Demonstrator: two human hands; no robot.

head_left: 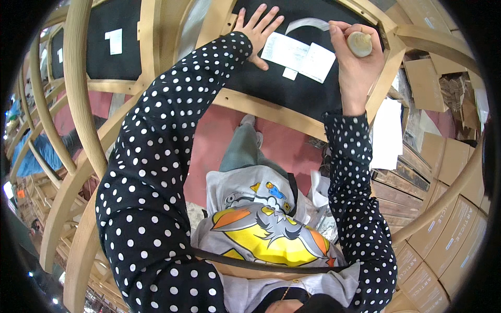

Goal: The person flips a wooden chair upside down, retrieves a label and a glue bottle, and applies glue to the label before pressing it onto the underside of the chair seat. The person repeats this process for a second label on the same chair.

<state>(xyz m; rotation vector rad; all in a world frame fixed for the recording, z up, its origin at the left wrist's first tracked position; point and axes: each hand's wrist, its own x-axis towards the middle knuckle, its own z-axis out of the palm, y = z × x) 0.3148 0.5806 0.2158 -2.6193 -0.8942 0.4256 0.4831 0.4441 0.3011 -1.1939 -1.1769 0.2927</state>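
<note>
Fingers spread, my left hand (pixel 255 32) lies flat on the black fabric (pixel 250 86) panel of a light wooden chair frame (pixel 274 112). White paper labels (pixel 298 56) are on that fabric, just to the right of it. My right hand (pixel 360 68) is closed around a wooden-handled tool (pixel 360 44), whose rounded pale end faces up. From the fingertips of this hand a curved, shiny pale strip (pixel 308 24) reaches left over the fabric. Whether the strip is the tool's blade, I cannot tell.
More light wooden chair frames (pixel 86 94) with curved parts stand at the left, one with a black panel (pixel 112 65). Stacked cardboard boxes (pixel 443 240) fill the right side. Wooden slats (pixel 402 193) and a white sheet (pixel 386 135) lie nearer. Red floor (pixel 209 151) shows below the frame.
</note>
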